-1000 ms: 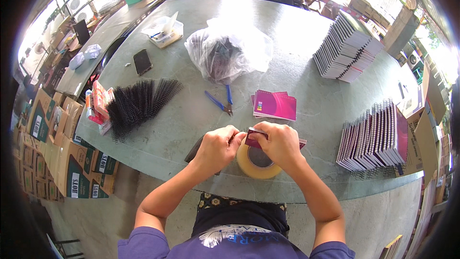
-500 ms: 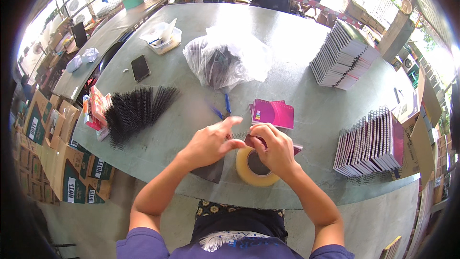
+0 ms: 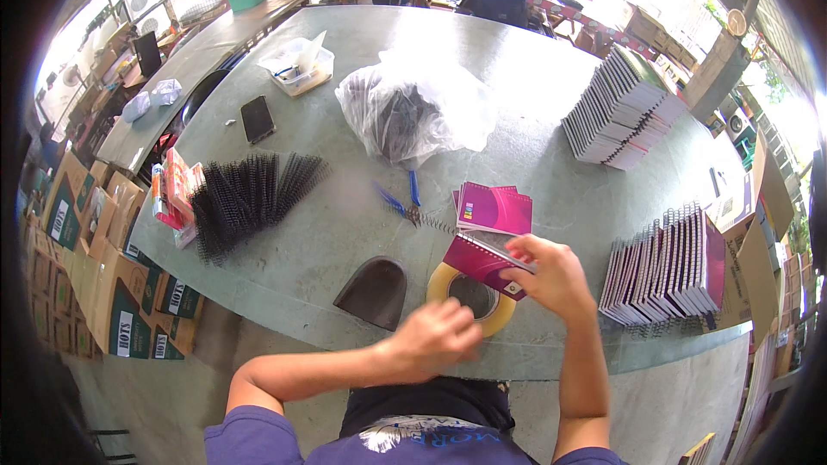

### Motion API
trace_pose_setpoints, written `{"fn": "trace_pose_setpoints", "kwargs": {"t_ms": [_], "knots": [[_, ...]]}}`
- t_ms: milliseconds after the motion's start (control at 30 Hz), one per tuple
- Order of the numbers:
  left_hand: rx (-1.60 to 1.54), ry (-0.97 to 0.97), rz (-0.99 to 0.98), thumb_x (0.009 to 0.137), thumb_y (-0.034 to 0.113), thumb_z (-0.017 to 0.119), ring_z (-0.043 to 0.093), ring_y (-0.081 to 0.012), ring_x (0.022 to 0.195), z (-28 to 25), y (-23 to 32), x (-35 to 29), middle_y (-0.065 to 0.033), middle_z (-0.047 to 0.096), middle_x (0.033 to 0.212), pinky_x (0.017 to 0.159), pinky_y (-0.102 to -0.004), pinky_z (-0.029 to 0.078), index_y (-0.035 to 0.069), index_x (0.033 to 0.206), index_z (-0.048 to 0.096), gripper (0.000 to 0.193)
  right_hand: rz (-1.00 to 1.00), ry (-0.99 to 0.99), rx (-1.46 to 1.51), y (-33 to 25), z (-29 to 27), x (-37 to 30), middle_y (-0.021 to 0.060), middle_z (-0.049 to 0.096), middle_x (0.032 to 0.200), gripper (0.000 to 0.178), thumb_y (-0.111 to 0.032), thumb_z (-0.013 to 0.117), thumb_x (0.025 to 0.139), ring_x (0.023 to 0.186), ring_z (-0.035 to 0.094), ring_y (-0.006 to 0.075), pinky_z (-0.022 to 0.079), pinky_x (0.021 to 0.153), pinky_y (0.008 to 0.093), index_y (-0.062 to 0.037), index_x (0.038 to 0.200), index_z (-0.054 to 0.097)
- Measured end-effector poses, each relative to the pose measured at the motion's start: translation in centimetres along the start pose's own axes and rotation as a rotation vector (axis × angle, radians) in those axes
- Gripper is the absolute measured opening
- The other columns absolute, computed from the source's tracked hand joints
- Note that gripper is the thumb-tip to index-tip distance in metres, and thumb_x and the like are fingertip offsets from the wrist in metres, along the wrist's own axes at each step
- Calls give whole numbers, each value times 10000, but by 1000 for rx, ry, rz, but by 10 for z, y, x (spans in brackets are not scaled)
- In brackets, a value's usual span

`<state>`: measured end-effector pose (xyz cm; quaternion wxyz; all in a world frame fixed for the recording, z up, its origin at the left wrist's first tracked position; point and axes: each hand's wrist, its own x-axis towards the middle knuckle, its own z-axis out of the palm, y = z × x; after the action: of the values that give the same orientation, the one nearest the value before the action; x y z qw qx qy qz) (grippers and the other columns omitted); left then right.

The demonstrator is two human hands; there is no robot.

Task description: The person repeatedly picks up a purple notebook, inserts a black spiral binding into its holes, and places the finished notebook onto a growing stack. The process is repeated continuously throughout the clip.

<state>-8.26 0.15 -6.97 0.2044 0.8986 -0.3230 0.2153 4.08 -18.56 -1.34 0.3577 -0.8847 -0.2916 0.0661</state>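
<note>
My right hand (image 3: 556, 280) grips a small purple notebook (image 3: 482, 263) by its right end, fingers above and below it. The notebook is tilted above a roll of clear yellowish tape (image 3: 446, 284). A thin dark spiral coil (image 3: 438, 222) sticks out from its upper left corner toward blue-handled pliers (image 3: 399, 201). My left hand (image 3: 435, 337) hovers by the table's near edge, just below the tape roll; its fingers look curled but are smeared by motion. A dark, round-ended flat piece (image 3: 375, 291) lies to its upper left. More purple notebooks (image 3: 497, 208) lie just beyond the held one.
Black coils (image 3: 250, 198) fan out at left, beside red-and-white boxes (image 3: 179, 189) and a phone (image 3: 257, 120). A plastic bag (image 3: 409, 112) and a white tub (image 3: 297, 69) stand farther back. Stacks of spiral notebooks (image 3: 663, 271) and an open carton (image 3: 745, 250) occupy the right.
My left hand has left the coil and moved down toward the table's near edge. My right hand has shifted right and down with the notebook, now more fully visible.
</note>
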Motion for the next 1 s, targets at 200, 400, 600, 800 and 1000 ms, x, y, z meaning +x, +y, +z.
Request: {"fn": "trace_pose_setpoints", "kwargs": {"t_ms": [200, 400, 600, 800, 1000], "knots": [[-144, 41, -202, 677, 256, 736, 571, -271, 873, 7, -13, 2, -102, 589, 873, 728, -389, 445, 69, 838, 607, 278, 99, 152, 883, 59, 26, -10, 73, 674, 881, 181, 21, 691, 781, 794, 639, 129, 551, 709, 267, 29, 959, 656], [8, -197, -836, 765, 207, 715, 557, -362, 921, -43, -57, -52, -168, 523, 1076, 850, -432, 458, 55, 1180, 505, 489, 98, 127, 941, 37, 33, 2, 68, 682, 912, 253, 6, 717, 767, 834, 627, 128, 531, 758, 269, 19, 1016, 668], [-26, 119, -435, 752, 53, 681, 565, -329, 879, -115, -13, 25, -157, 535, 964, 770, -403, 471, 102, 1143, 539, 419, 10, 105, 879, 45, 41, 8, 57, 681, 948, 234, 35, 702, 770, 863, 624, 133, 544, 796, 280, -7, 1000, 694], [38, -6, -321, 742, -37, 641, 553, -273, 821, -66, -33, 42, -111, 542, 954, 680, -370, 485, 112, 1167, 566, 457, 81, 92, 930, 39, 37, 0, 50, 684, 974, 245, 15, 699, 782, 887, 617, 116, 509, 820, 256, -4, 1027, 683], [124, 123, -280, 770, 24, 644, 550, -261, 758, -58, -39, 58, -83, 541, 829, 658, -366, 467, 109, 1036, 593, 284, -82, 58, 721, 43, 37, -6, 38, 693, 939, 225, 1, 701, 784, 858, 619, 104, 501, 787, 247, -12, 1008, 689]]}}
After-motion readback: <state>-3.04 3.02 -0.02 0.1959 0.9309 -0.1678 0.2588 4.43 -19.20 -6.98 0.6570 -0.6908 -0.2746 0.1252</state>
